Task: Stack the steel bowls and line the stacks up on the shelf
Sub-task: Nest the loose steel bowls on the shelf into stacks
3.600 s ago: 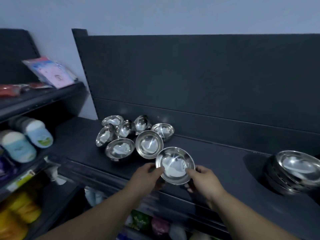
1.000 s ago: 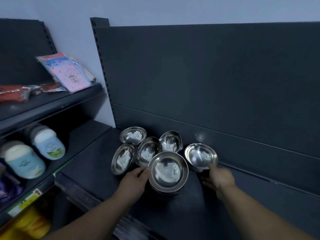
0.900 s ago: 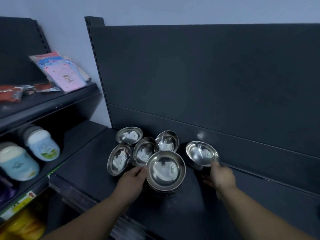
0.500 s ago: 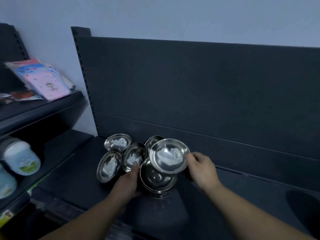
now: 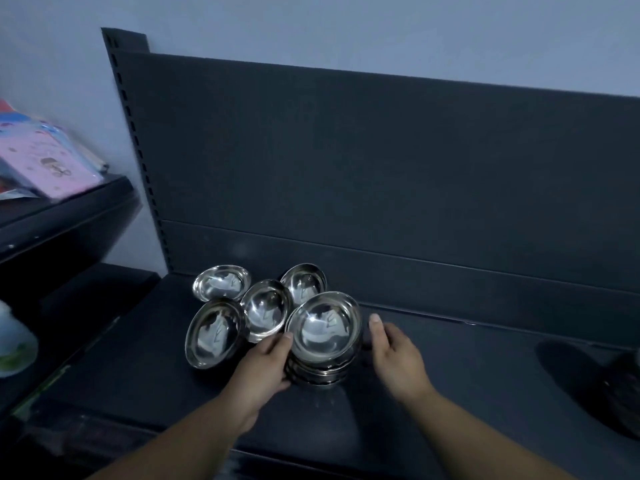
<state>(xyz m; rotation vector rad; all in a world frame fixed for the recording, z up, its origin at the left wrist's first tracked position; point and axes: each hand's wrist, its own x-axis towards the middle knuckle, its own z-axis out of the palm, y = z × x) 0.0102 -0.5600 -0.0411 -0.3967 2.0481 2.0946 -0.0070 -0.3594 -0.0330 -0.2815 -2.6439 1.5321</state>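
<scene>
Hands are doing two different jobs here. The left hand [image 5: 266,368] has thumb up at the rim and fingers curled round the near-left side of the stack [image 5: 323,341], so it's clamped on it, and my guess is that's to keep the nested bowls from sliding or tipping while the pile gets squared up. The right hand [image 5: 394,348] sits just beside the stack's right side with fingers relaxed and spread, holding nothing; can't tell if a fingertip actually brushes the steel, it's too dim. So the stack is basically sandwiched between the two hands. It stands on the shelf [image 5: 450,393] towards the left end, roughly midway between front edge and back panel [image 5: 381,168], top bowl looking a bit tilted rather than seated flat, which is probably why it's being steadied. Four loose bowls [image 5: 266,310] crowd just behind and left of it, nearer the back-left corner, leaning on each other at odd angles, the closest one right by the left hand's knuckles. Those look like the next ones to go on. Over on the neighbouring shelf [image 5: 69,216] there's a pink packet [image 5: 45,164], plus a pale bottle [image 5: 14,341] lower down. Something dark sits at the shelf's far right end, too murky to name.
</scene>
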